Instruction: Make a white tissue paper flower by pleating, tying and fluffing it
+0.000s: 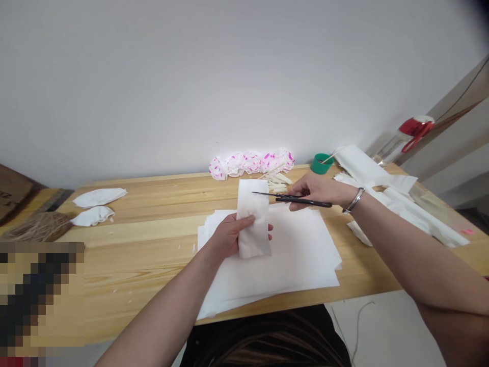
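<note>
Folded white tissue paper strip (pixel 252 219): soft, rectangular, held upright above the stack of white paper sheets (pixel 301 260) on the light wooden table (pixel 153 229). Left hand (pixel 229 235) pinches its lower half, thumb in front. Right hand (pixel 319 189), fingers curled, grips black-handled scissors (pixel 292 198); blades nearly together at the strip's upper right edge.

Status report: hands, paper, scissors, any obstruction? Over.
Left hand grips folded paper strip upright. Right hand holds scissors, blades across strip's upper part. Loose sheets beneath, nothing blocking.
</note>
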Available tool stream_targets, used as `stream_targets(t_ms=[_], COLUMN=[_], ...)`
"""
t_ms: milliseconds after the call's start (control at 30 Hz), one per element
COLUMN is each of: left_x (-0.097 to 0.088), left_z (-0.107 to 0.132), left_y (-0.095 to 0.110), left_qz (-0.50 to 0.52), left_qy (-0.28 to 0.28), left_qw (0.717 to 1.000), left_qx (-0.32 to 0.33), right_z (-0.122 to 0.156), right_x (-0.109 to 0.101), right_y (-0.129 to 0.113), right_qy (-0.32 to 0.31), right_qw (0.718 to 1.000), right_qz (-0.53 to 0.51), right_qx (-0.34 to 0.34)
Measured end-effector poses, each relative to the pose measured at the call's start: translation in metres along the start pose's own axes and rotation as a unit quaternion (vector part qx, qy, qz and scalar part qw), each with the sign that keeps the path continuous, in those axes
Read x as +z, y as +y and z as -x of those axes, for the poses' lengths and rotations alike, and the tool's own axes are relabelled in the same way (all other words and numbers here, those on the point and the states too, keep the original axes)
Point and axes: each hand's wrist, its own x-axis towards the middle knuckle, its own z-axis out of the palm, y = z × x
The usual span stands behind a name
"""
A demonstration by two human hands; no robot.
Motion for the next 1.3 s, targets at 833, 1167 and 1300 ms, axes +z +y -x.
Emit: stream_targets(t_ms=[833,1167,1300], left_x=[-0.002,-0.002,-0.003], left_z=[0.001,0.000,0.001], left_y=[-0.001,-0.002,-0.002], left_qz=[0.007,0.008,0.008], left_qy=[-0.028,-0.022,-0.026], left_qw=[0.999,1.000,0.999], left_qx=[-0.023,-0.013,-0.018], right_z=[-0.006,-0.007,-0.009], right_x=[0.005,0.010,0.009], right_y=[-0.006,-0.006,-0.004], right_qy=[0.002,0.030,0.002], right_qw=[1.000,0.999,0.999], right_qz=[-0.003,0.007,0.029], right_qx=[0.003,0.021,-0.016])
